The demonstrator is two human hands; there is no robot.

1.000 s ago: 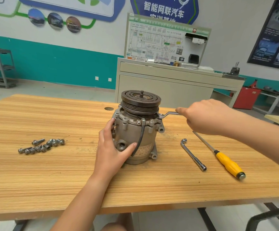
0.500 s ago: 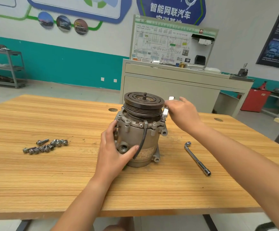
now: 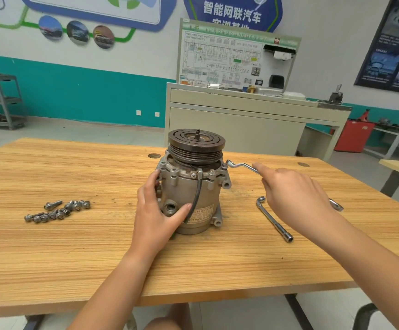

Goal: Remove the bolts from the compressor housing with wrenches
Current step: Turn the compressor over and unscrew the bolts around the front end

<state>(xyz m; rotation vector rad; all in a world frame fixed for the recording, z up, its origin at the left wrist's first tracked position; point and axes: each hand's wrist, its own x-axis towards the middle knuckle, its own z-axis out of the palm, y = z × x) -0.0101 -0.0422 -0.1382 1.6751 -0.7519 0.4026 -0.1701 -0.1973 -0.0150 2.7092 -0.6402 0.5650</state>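
Note:
The grey compressor [image 3: 191, 186] stands upright on the wooden table [image 3: 98, 258], its dark pulley on top. My left hand [image 3: 154, 215] wraps around the housing's left front, thumb across the body. My right hand [image 3: 293, 198] grips the handle of an offset wrench [image 3: 240, 166], whose head sits on a bolt at the right edge of the housing flange. The rest of the wrench handle is hidden under that hand; its far end shows past the wrist. Several removed bolts [image 3: 58, 210] lie in a loose pile to the left of the compressor.
An L-shaped socket wrench [image 3: 274, 220] lies on the table right of the compressor, under my right forearm. Beyond the table's far edge stands a grey cabinet [image 3: 241, 120] with a wiring display board. A metal shelf [image 3: 0, 101] is at far left.
My right hand has swung the wrench handle from close beside the pulley out toward the right and front. The left hand keeps its hold on the housing.

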